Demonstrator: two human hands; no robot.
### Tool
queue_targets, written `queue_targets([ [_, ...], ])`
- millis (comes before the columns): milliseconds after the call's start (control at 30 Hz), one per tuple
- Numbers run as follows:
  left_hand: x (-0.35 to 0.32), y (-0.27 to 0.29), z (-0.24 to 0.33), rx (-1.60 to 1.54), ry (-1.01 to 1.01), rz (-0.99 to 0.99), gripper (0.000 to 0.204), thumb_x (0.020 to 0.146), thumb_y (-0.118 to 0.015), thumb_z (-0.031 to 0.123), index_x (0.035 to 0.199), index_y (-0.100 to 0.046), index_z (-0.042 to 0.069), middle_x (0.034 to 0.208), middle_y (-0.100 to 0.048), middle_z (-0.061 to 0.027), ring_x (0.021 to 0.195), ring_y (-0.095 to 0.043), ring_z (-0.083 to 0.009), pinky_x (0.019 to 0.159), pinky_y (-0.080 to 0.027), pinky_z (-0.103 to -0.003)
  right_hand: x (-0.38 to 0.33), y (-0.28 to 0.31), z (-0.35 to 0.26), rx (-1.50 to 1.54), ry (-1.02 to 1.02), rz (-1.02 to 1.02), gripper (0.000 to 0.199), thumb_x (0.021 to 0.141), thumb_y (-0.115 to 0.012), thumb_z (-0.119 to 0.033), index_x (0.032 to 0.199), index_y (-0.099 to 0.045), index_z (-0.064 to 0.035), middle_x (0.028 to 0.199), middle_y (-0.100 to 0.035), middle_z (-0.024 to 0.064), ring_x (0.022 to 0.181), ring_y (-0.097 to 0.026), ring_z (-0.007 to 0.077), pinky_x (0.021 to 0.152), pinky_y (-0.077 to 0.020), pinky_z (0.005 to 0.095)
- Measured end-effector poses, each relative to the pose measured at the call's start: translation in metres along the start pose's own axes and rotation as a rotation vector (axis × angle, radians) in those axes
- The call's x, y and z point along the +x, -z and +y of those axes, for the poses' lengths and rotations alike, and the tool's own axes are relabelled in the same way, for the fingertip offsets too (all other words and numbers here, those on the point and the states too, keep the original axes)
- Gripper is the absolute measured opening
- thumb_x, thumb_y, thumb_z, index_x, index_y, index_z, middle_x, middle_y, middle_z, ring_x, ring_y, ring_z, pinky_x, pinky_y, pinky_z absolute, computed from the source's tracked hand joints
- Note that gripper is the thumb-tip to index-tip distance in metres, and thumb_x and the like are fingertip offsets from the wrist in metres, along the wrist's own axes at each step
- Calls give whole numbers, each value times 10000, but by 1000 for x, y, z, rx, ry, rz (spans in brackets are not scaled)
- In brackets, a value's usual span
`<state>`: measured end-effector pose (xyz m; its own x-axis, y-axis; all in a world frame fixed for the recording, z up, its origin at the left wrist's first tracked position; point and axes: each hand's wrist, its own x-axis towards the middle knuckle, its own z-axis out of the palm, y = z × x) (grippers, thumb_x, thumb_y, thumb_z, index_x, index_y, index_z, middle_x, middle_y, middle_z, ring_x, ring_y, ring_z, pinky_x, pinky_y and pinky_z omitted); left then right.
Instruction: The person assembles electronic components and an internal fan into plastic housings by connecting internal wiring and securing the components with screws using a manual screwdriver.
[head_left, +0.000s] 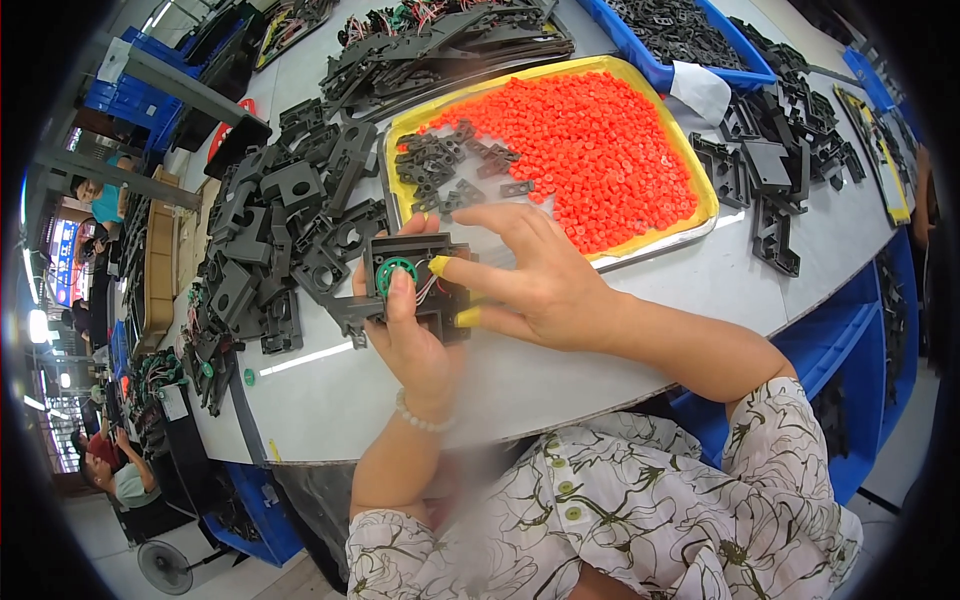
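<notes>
A black plastic housing (pixel 452 297) is held up above the near edge of the table in my left hand (pixel 418 355). Set in it is a green round board (pixel 397 275), with my left thumb pressed over its lower part. Thin red and white wires (pixel 428 288) run from the board's right side. My right hand (pixel 550 285), with yellow covers on some fingertips, grips the right side of the housing. One covered fingertip touches it near the wires, another sits lower at its edge, and a further finger reaches over the top. Fingers behind the housing are partly hidden.
Behind the housing lies a yellow-lined tray (pixel 708 190) of small orange-red plastic parts (pixel 610 150) and small black pieces (pixel 430 160). Black housings (pixel 290 190) pile up at left, more black parts (pixel 770 165) at right. A blue bin (pixel 755 72) stands at the back.
</notes>
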<state>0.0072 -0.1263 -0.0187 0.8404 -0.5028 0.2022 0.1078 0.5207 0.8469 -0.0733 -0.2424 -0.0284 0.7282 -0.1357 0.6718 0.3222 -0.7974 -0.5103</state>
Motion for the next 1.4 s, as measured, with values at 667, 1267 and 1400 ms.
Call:
queue_targets([
  [667,1,-4,0,77,-105,65,355,891,-405,162,1205,-334,11,1196,-456,-238,1097,-489,-289,829,-503,-417,-6,-2,1,866,-922,-261,168,787,-644,-103,894,-572,4,825,-595,29,763,-547,68,664,-435,214],
  [1267,-4,-3,-2,164,-119,30,432,885,-443,200,1242,-255,45,1196,-460,-237,1006,-543,-280,811,-504,-397,-2,-3,-8,1243,-905,-235,172,806,-650,-186,857,-601,-29,749,-576,-27,675,-494,26,580,-385,190],
  [1400,-4,-5,-3,147,-100,12,428,889,-438,196,1243,-255,41,1198,-461,-229,1061,-512,-281,833,-494,-405,-8,-6,3,1239,-953,-331,185,806,-652,-213,851,-605,-39,732,-568,-31,630,-470,30,543,-357,189],
])
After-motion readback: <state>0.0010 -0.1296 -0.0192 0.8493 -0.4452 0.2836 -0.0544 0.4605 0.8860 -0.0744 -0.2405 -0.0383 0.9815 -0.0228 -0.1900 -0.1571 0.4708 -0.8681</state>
